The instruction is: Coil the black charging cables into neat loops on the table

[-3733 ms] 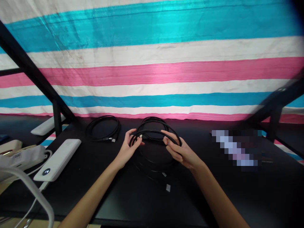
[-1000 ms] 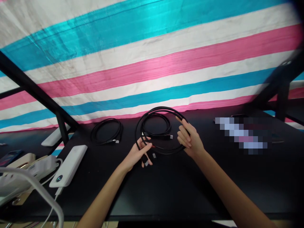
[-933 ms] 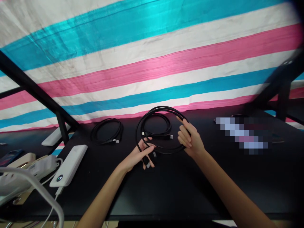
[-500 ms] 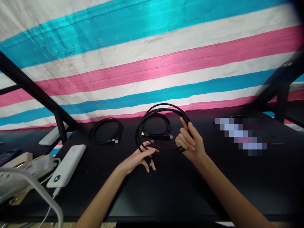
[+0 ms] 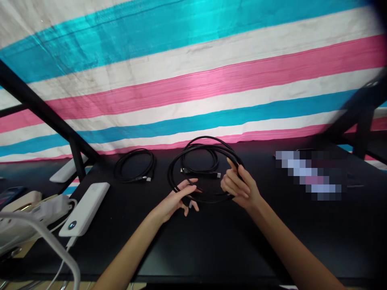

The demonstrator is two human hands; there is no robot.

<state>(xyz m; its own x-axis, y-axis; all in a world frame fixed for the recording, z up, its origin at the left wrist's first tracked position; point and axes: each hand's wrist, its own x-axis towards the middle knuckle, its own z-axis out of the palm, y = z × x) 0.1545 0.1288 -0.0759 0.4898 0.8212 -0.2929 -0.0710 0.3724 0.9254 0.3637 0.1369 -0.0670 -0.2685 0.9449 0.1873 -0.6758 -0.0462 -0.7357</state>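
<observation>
A coiled black cable (image 5: 173, 171) is held between my two hands, raised above the black table. My right hand (image 5: 240, 183) is closed round the right side of the loops. On the lower left of the coil, my left hand (image 5: 178, 199) pinches the strands between thumb and fingers; a plug end shows by its lower fingers. Behind the held loops, a second coiled black cable (image 5: 201, 174) lies on the table, its light metal plugs showing. A third coiled black cable (image 5: 135, 166) rests further left, with its plug ends toward its front right.
On the left are a white power bank (image 5: 86, 209) with a cable plugged in, a white power strip (image 5: 36, 217) and a thick white cord (image 5: 57, 243). A pixelated object (image 5: 308, 173) lies at the right. Black frame bars (image 5: 45, 112) and a striped sheet (image 5: 193, 80) stand behind.
The held coil has dropped slightly and spread a little to the left. My right hand has shifted slightly left and down; both hands keep their hold.
</observation>
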